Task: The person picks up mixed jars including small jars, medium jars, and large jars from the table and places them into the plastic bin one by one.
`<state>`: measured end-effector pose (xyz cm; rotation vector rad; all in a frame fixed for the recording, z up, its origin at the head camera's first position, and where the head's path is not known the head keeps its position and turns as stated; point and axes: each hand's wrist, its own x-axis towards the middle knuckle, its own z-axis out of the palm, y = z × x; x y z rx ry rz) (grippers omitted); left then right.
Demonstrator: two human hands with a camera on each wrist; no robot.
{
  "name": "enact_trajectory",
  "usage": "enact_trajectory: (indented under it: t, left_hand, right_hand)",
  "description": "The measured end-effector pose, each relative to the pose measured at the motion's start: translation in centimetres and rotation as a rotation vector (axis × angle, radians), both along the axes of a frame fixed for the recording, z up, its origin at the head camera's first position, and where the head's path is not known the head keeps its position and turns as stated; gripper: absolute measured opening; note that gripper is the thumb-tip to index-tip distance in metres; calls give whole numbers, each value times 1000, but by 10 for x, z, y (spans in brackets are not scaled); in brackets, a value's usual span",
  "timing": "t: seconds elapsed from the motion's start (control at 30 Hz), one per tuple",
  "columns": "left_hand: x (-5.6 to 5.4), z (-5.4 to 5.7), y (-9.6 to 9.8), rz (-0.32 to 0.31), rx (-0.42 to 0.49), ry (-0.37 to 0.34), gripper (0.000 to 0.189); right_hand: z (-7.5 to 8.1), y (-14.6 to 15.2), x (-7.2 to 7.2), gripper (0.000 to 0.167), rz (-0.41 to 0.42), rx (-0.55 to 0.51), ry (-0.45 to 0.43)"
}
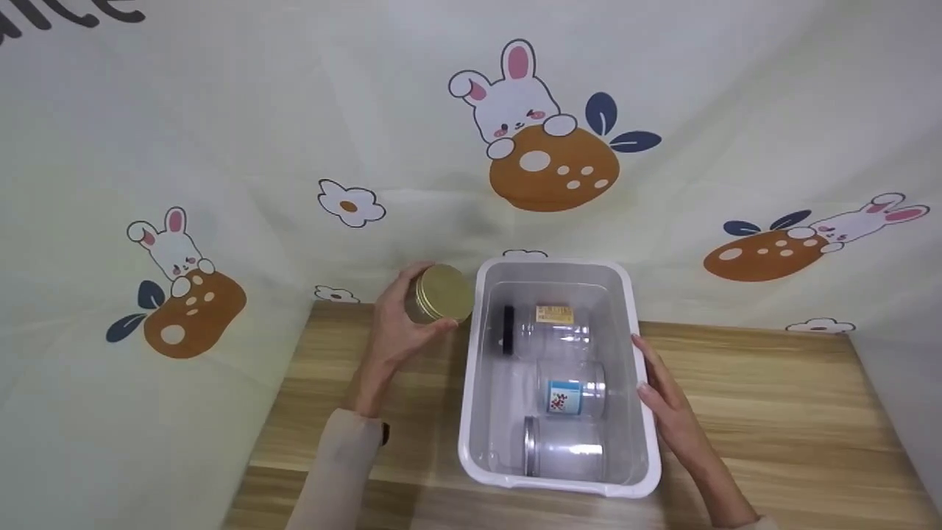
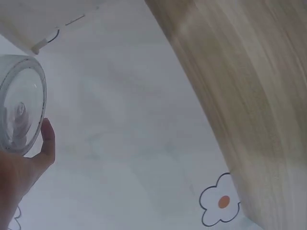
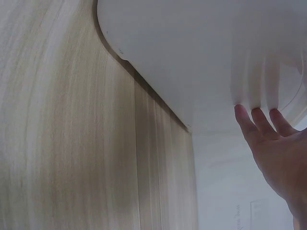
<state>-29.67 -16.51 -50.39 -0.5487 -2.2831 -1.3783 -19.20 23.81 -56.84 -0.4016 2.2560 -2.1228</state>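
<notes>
My left hand grips a clear jar with a gold lid, lid uppermost, beside the left rim of a white plastic bin. The left wrist view catches the jar's transparent round base and a fingertip against it. At the bin's right side, my right hand rests its fingertips on the outer wall, fingers fairly straight, as the right wrist view also shows. Inside the bin lie three clear jars on their sides: a black-lidded jar with a yellow label, a blue-labelled jar, and a silver-lidded jar.
The bin stands on a wood-grain table. Behind and at both sides of the table rises a pale cloth backdrop printed with rabbits, orange fruit and flowers. The bin's far end is close to this backdrop.
</notes>
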Motion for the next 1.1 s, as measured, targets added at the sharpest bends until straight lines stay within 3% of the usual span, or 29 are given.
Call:
enact_trajectory:
  t: [0.23,0.5,0.8,1.1]
  left_hand:
    - [0,17,12,-92,-62,-46,91]
    - [0,31,25,-62,-167,-23,87]
    - [-4,42,39,-99,-236,18,91]
    - [-4,52,61,-91,-343,58,94]
  right_hand:
    - [2,0,0,58,-18,9,-32]
    - [5,-2,0,58,-28,21,-67]
    - [3,-1,1,58,-19,17,-44]
    - [3,-1,0,58,1,-6,-28]
